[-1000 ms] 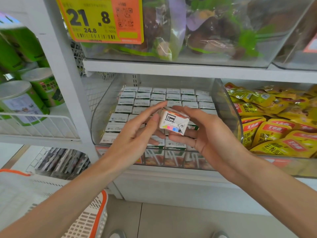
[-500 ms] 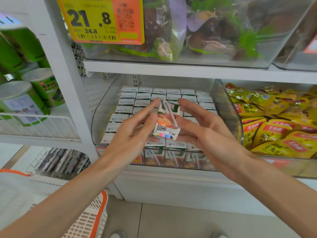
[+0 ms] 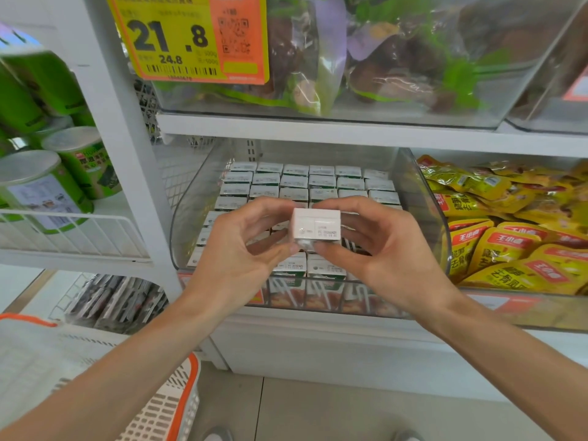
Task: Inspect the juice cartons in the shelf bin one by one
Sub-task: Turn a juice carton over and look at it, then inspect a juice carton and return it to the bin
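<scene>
A single head-worn wide-angle camera supplies the only view. It faces forward and tilts down toward a white shelf unit (image 3: 350,132), at close range. The clear bin (image 3: 191,224) of cartons sits near frame centre, with both forearms entering from the bottom edge. The floor (image 3: 318,409) fills the lower margin. Straight shelf edges curve toward the frame borders. No second view exists, so no overlap applies.
</scene>
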A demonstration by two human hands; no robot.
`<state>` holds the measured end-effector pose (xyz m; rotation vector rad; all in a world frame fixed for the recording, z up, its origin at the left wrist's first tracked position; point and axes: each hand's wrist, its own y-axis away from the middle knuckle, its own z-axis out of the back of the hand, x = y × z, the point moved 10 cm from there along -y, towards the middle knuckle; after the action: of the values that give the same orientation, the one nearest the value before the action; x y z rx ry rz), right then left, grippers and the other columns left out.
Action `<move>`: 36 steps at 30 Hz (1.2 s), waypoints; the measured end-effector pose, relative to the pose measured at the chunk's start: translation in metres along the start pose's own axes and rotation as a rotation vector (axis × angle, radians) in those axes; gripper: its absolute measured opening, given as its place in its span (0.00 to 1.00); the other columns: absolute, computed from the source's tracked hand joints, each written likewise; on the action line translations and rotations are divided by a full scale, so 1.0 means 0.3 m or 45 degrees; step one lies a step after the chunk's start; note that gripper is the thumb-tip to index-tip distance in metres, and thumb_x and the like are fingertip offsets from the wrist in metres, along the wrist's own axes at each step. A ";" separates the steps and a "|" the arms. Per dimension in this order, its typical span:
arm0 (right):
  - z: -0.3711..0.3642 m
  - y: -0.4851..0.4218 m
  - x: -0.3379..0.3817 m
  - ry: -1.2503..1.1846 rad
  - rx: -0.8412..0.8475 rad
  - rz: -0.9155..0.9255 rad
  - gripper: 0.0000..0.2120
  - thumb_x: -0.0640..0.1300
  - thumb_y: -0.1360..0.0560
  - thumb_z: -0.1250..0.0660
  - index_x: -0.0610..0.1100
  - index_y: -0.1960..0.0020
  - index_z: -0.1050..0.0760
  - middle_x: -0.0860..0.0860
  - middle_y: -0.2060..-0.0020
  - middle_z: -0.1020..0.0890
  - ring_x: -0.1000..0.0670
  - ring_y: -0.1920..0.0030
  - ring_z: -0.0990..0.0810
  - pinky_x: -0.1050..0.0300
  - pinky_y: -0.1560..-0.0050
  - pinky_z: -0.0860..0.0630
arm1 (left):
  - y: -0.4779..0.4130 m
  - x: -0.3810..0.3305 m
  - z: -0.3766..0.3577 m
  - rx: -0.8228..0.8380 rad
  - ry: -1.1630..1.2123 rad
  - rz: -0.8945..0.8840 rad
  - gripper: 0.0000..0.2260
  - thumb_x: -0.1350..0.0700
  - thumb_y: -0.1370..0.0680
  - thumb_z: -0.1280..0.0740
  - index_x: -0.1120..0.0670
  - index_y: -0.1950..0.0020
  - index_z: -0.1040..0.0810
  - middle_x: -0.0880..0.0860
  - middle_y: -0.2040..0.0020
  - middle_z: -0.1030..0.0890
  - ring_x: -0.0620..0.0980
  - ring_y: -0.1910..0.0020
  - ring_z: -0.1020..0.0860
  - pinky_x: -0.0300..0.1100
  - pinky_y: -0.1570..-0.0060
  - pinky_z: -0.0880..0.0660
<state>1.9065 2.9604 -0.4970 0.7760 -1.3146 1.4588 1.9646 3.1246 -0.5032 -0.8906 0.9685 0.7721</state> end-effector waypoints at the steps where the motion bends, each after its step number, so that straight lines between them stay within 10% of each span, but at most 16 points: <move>1: 0.001 0.001 0.003 0.014 -0.004 0.018 0.20 0.30 0.26 0.23 0.42 0.37 0.18 0.50 0.43 0.12 0.54 0.39 0.14 0.61 0.36 0.20 | 0.000 0.000 0.000 0.001 0.000 -0.003 0.21 0.69 0.27 0.22 0.48 0.40 0.17 0.38 0.43 0.14 0.34 0.39 0.19 0.24 0.44 0.26; 14: 0.124 -0.035 0.025 0.436 -0.058 0.040 0.21 0.37 0.22 0.24 0.51 0.32 0.22 0.58 0.39 0.17 0.60 0.37 0.18 0.65 0.37 0.21 | 0.003 0.017 -0.065 0.170 0.032 0.086 0.32 0.54 0.28 0.23 0.43 0.25 0.27 0.36 0.30 0.22 0.33 0.31 0.25 0.32 0.34 0.26; 21: 0.221 -0.039 0.009 0.684 -0.037 -0.053 0.20 0.41 0.20 0.26 0.56 0.32 0.21 0.59 0.39 0.19 0.62 0.40 0.19 0.66 0.37 0.22 | -0.005 0.030 -0.075 0.137 -0.102 0.129 0.23 0.62 0.21 0.27 0.43 0.30 0.23 0.40 0.37 0.19 0.38 0.41 0.18 0.46 0.32 0.22; 36: 0.135 -0.038 -0.072 1.349 0.359 -0.126 0.19 0.46 0.20 0.28 0.54 0.29 0.21 0.53 0.35 0.20 0.47 0.35 0.22 0.50 0.34 0.24 | -0.008 0.038 -0.062 0.114 -0.146 0.084 0.15 0.62 0.19 0.29 0.43 0.38 0.18 0.40 0.43 0.15 0.39 0.43 0.16 0.30 0.40 0.23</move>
<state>1.9179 2.9150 -0.5046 0.1382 -0.2657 1.6243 1.9644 3.1088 -0.5184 -0.7319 0.9271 0.8206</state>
